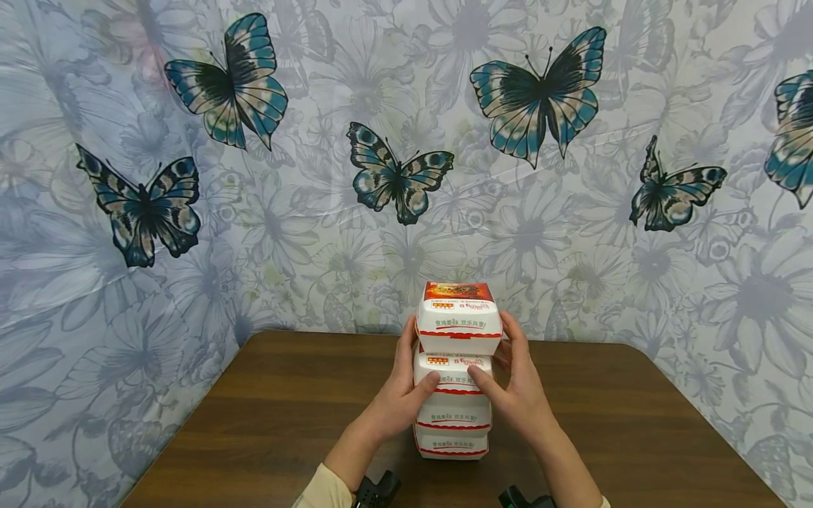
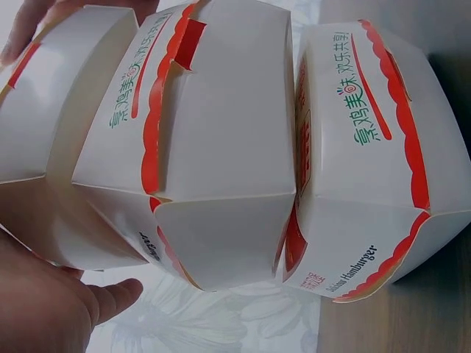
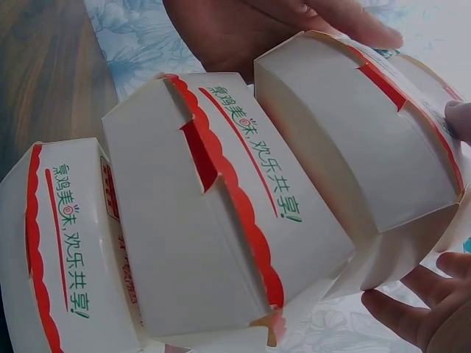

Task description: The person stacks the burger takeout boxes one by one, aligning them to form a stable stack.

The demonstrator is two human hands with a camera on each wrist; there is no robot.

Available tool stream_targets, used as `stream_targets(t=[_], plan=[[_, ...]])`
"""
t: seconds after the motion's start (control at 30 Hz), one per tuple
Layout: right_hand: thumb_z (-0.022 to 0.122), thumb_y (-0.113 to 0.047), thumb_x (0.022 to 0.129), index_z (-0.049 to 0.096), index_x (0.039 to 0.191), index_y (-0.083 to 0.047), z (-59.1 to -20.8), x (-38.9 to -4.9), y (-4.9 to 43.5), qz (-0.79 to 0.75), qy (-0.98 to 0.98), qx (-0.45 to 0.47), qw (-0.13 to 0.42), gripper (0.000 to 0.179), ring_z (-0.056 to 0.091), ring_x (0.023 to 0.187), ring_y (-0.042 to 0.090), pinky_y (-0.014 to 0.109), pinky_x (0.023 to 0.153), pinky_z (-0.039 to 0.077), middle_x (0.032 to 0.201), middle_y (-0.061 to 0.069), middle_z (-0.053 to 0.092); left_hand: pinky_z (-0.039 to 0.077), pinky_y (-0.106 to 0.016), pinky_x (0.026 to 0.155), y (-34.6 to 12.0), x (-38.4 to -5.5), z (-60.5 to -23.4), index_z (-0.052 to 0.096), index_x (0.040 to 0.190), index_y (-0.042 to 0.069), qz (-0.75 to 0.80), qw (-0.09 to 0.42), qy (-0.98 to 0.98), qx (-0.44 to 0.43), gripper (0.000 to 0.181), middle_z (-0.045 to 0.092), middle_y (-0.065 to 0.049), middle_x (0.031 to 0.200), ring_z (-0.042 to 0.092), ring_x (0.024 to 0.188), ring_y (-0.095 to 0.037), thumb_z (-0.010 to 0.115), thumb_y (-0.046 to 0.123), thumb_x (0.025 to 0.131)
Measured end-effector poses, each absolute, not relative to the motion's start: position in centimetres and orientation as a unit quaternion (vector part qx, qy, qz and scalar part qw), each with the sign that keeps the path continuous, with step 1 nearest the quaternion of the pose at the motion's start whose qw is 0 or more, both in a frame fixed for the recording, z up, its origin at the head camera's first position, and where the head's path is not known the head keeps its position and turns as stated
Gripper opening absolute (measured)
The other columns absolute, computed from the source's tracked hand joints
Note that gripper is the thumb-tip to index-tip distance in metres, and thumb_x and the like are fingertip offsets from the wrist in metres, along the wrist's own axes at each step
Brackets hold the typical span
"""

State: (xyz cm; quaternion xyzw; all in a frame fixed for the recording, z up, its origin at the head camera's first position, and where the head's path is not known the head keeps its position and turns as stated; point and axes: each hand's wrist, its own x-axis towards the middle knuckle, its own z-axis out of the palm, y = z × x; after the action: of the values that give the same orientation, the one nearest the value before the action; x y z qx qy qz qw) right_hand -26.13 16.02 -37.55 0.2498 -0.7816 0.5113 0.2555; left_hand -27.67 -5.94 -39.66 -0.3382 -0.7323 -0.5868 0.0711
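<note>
Several white paper hamburger boxes with red scalloped trim and green lettering stand in one stack on the table. The top hamburger box [image 1: 460, 324] shows a red printed lid. Under it, the second hamburger box [image 1: 452, 368] is held between both hands. My left hand [image 1: 401, 396] grips its left side, thumb on the front. On the right, my right hand [image 1: 519, 386] holds it the same way, its thumb on the front face. Below are a third hamburger box [image 2: 221, 125] and the bottom hamburger box [image 3: 66, 243]. Fingers behind the stack are partly hidden.
The brown wooden table [image 1: 305, 395] ends at a back edge close behind the stack. Beyond it hangs a wall covering [image 1: 356, 282] printed with grey flowers and butterflies. Black wrist devices [image 1: 377, 488] show at the lower edge of the head view.
</note>
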Motion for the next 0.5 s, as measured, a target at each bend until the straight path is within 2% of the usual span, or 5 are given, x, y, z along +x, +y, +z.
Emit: stream_targets(t=[0.1,0.2,0.33,0.43,0.5], plan=[[0.073,-0.008,0.088,0.017,0.158,-0.023,-37.56,-26.14,16.02,0.517,-0.78,0.246,0.25,0.091,0.053,0.13,0.033,0.06,0.098,0.047,0.154,0.003,0.036,0.029,-0.045,0.119,-5.88,-27.72,-39.66,-0.016,0.158,0.033,-0.589,0.073,-0.73,-0.34,0.087,-0.001,0.008,0.166,0.012,0.152,-0.017,0.051,0.024,0.104],[0.074,-0.008,0.088,0.017,0.157,-0.023,-37.56,-26.13,15.99,0.521,-0.78,0.244,0.248,0.091,0.053,0.13,0.033,0.062,0.098,0.046,0.153,0.004,0.037,0.03,-0.046,0.118,-5.86,-27.77,-39.71,-0.015,0.158,0.033,-0.589,0.075,-0.728,-0.342,0.086,0.001,0.008,0.166,0.013,0.151,-0.018,0.051,0.023,0.104],[0.075,-0.008,0.087,0.018,0.156,-0.025,-37.56,-26.07,15.93,0.522,-0.779,0.243,0.249,0.091,0.055,0.129,0.017,0.061,0.099,0.046,0.152,0.004,0.04,0.029,-0.052,0.118,-5.83,-27.76,-39.74,-0.014,0.156,0.04,-0.59,0.077,-0.729,-0.339,0.085,0.001,0.007,0.165,0.013,0.151,-0.019,0.051,0.023,0.104],[0.075,-0.007,0.086,0.018,0.155,-0.024,-37.56,-26.02,15.9,0.523,-0.778,0.242,0.25,0.091,0.053,0.126,0.002,0.06,0.099,0.045,0.15,0.005,0.042,0.029,-0.055,0.117,-5.8,-27.8,-39.74,-0.013,0.155,0.041,-0.592,0.079,-0.727,-0.34,0.084,0.001,0.006,0.165,0.013,0.152,-0.02,0.052,0.024,0.104],[0.075,-0.007,0.086,0.017,0.156,-0.023,-37.54,-26.0,15.9,0.523,-0.778,0.242,0.249,0.092,0.052,0.124,-0.003,0.059,0.099,0.045,0.149,0.005,0.044,0.029,-0.056,0.117,-5.79,-27.87,-39.76,-0.012,0.155,0.04,-0.593,0.081,-0.725,-0.343,0.084,0.002,0.005,0.165,0.013,0.152,-0.021,0.052,0.023,0.104]])
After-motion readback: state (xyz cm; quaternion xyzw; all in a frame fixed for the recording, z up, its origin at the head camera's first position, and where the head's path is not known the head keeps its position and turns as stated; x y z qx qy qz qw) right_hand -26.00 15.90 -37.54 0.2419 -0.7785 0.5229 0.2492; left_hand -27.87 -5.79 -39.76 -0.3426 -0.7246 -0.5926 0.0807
